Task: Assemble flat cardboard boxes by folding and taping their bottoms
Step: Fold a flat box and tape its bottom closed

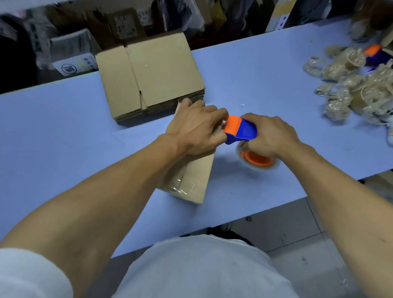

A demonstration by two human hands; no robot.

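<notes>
Cardboard box (pixel 197 178) sits under the left hand (pixel 194 129), fingers curled at its top; right hand (pixel 268 138) grips the tape dispenser (pixel 241 130).

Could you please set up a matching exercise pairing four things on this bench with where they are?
Things:
1. tape dispenser
2. stack of flat boxes
3. box being taped
4. heap of crumpled tape scraps

Places:
A. far right of the table
B. under the left hand
C. in the right hand
D. behind the hands, near the shelves

Pairs: 1-C, 2-D, 3-B, 4-A
</notes>
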